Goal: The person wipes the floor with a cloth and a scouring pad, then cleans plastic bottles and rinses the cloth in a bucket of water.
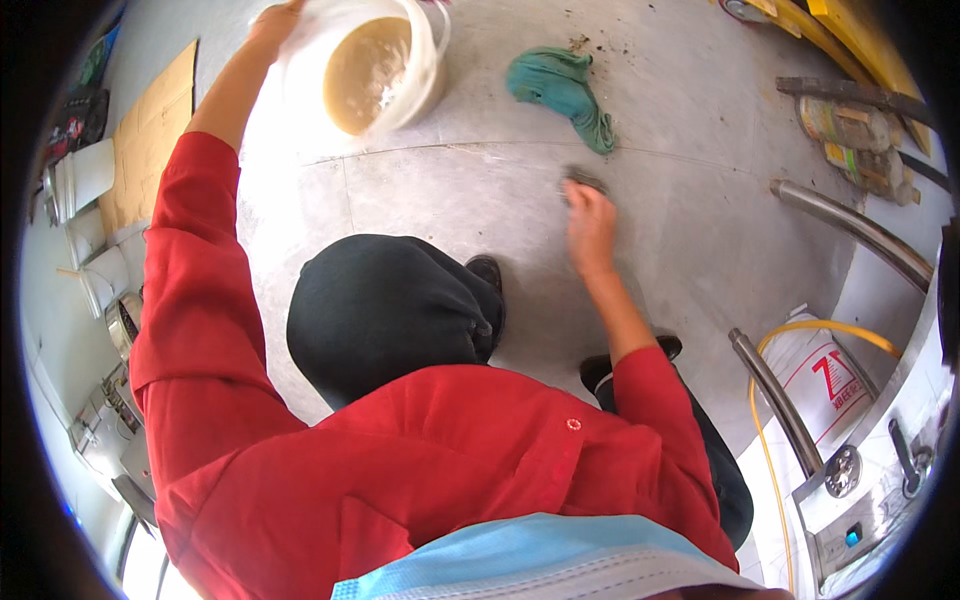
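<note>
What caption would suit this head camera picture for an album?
Crouched in a red shirt, left hand on a white bucket, right hand pressing a dark scrubber to the floor.

white plastic bucket glossy; teal cloth rag crumpled; floor matt grey.

We are logging colours: white bucket at eleven o'clock holding tan-brown liquid; teal-green rag at twelve o'clock; grey floor; plain red sleeves; black trousers; yellow hose at four o'clock; brown cardboard at ten.
</note>
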Demonstrator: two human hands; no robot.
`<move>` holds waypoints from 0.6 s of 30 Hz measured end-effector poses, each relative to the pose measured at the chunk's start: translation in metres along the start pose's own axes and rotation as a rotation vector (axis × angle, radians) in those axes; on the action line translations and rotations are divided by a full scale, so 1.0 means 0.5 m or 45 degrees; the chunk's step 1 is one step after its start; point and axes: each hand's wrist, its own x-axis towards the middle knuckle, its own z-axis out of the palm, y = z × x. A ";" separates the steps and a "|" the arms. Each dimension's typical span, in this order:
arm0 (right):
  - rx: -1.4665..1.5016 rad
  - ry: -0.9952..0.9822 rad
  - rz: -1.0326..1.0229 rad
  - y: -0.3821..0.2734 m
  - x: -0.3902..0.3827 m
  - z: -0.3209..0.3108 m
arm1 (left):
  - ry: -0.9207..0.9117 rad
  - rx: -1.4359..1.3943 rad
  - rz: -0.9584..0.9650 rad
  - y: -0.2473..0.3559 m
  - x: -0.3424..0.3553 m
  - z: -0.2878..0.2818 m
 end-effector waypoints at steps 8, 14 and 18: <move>-0.450 0.155 -0.355 0.001 0.300 -0.085 | 0.003 -1.684 -0.835 -0.116 0.030 -0.008; -0.385 -0.078 -0.500 0.018 -0.010 -0.025 | 0.855 -0.516 -0.311 0.050 -0.152 -0.119; -0.459 -0.139 -0.588 0.096 -0.087 -0.040 | 1.290 -0.518 0.666 0.272 -0.302 -0.115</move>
